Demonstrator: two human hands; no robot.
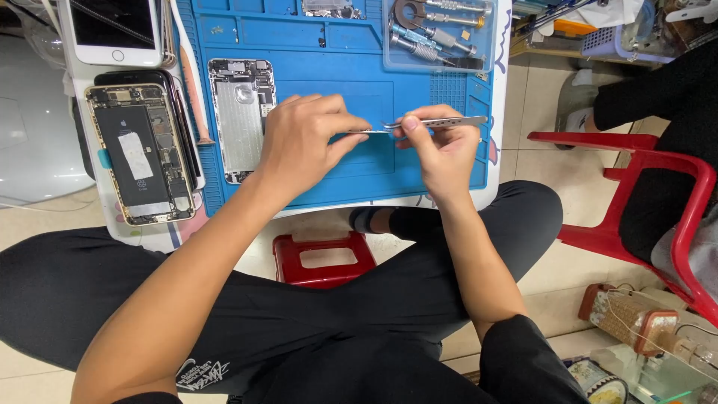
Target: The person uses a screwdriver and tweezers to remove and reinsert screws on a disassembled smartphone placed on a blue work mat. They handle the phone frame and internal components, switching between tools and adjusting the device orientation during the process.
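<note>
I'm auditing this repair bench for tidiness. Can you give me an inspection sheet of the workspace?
Surface: blue mat on a small white table.
Job's things: tweezers in right hand; thin metal part pinched by left hand.
Clutter: opened phone, bare phone housing, white phone, clear tray of screwdrivers.
Hands: both busy over the mat.
Cables: nothing seen.
Surroundings: red chair, red stool, tiled floor.
</note>
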